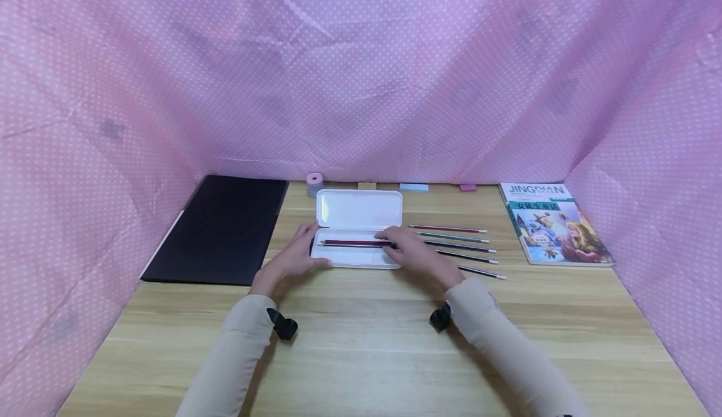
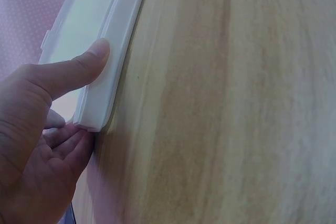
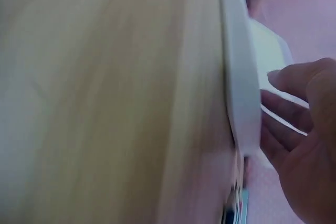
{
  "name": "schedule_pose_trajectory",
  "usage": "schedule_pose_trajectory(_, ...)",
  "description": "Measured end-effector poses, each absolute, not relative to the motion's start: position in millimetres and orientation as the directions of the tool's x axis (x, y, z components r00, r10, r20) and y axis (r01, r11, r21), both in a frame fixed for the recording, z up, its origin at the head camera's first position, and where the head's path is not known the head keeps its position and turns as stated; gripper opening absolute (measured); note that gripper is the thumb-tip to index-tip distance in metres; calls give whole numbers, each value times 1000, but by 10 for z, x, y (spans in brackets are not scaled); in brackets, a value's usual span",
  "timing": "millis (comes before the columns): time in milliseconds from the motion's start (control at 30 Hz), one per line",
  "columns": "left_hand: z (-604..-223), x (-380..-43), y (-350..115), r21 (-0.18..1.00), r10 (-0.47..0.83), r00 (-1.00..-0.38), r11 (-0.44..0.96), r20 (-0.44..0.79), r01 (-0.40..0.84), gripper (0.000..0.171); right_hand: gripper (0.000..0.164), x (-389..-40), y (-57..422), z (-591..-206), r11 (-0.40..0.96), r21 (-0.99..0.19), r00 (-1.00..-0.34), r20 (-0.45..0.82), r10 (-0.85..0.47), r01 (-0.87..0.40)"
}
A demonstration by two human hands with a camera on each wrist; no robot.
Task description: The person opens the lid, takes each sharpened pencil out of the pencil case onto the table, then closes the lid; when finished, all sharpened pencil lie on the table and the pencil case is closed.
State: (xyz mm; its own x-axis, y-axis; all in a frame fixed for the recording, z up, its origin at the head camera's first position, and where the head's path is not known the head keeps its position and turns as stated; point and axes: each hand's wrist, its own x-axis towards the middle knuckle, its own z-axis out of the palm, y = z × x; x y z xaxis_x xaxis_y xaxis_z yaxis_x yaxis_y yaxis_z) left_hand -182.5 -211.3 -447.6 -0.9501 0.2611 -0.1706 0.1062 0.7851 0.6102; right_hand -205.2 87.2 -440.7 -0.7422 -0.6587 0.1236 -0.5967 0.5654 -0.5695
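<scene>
Nearest, two beige fabric sleeves (image 1: 228, 348) reach in over the pale wood-grained table (image 1: 361, 354), a small black wrist camera (image 1: 286, 328) strapped to each cuff. The left hand (image 1: 294, 256) grips the left end of a shallow white rectangular pencil case (image 1: 356, 265), its thumb against the front wall and its fingers round the end. The case lies open mid-table, its lid (image 1: 360, 209) raised at the back. The right hand (image 1: 414, 251) is well apart from the left, at the case's right end, thumb and fingertips over the interior; the case wall and some blur hide the fingertips, so I cannot tell whether they pinch anything. Inside the case, a slim dark red pencil (image 1: 352, 242) lies lengthwise with a darker one just beside it, their right ends under that hand.

Right of the case, five pencils with pale ends (image 1: 459, 245) lie in a spaced row, the nearest partly behind the right hand. A flat black folder (image 1: 220, 229) lies at left, a colourful illustrated magazine (image 1: 555, 226) at right. Along the back edge stand a pink-and-grey roll (image 1: 314, 187), a yellowish block (image 1: 367, 186), a pale blue block (image 1: 414, 187) and a magenta block (image 1: 467, 187), before a pink dotted cloth (image 1: 361, 91).
</scene>
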Motion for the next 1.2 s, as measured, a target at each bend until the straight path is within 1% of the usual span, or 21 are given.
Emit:
schedule_pose_trajectory(100,-4463,-1829,-2104,604,257,-950,791,-176,102,110,31,-2083,744,-4429,589,-489,-718,118,-686,-643)
schedule_pose_trajectory(200,-4453,-1829,-2102,601,254,-950,793,-179,98,110,30,-2104,683,-4435,605,-459,-718,115,-686,-651)
schedule_pose_trajectory(400,-4447,-1836,-2103,602,265,-949,791,-169,114,109,27,-2151,662,-4429,603,-561,-765,87,-639,-567)
schedule_pose_trajectory(667,-4445,-1824,-2100,602,260,-951,791,-168,110,108,18,-2194,675,-4457,564,-629,-768,83,-636,-535)
schedule_pose_trajectory(867,-4453,-1798,-2092,615,256,-951,782,-173,99,107,17,-2178,704,-4436,536,-663,-766,88,-637,-522)
schedule_pose_trajectory(1000,-4450,-1789,-2089,620,262,-951,777,-167,105,107,17,-2144,766,-4393,512,-673,-759,114,-641,-534)
schedule_pose_trajectory(1200,-4457,-1802,-2106,606,254,-952,789,-170,102,107,18,-2053,974,-4293,532,-667,-789,138,-599,-521)
